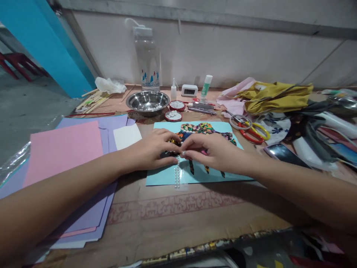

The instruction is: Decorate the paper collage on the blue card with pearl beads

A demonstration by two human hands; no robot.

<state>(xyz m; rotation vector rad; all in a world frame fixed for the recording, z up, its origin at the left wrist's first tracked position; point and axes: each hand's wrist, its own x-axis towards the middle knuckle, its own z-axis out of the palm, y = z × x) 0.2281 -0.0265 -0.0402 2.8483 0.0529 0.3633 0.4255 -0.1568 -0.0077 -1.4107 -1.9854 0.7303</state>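
Observation:
A light blue card (160,178) lies on the table, bearing a multicoloured patterned cut-out (205,128). My left hand (156,149) rests palm down over its left part, fingers stretched and apart, the fingertips close to the right hand's. Between thumb and forefinger, my right hand (213,150) pinches a small white bead (183,153) just above the cut-out. A strip of pearl beads (177,176) runs down from near my left thumb to the card's front edge. Both hands hide the middle of the cut-out.
Behind the card stand a metal bowl (147,108), red-rimmed dishes (173,116) of white beads, a glue stick (206,86), a small clock (189,90) and a water bottle (147,59). Coloured paper (67,149) is stacked left. Scissors (252,134), a phone (286,154) and yellow cloth (273,96) lie right.

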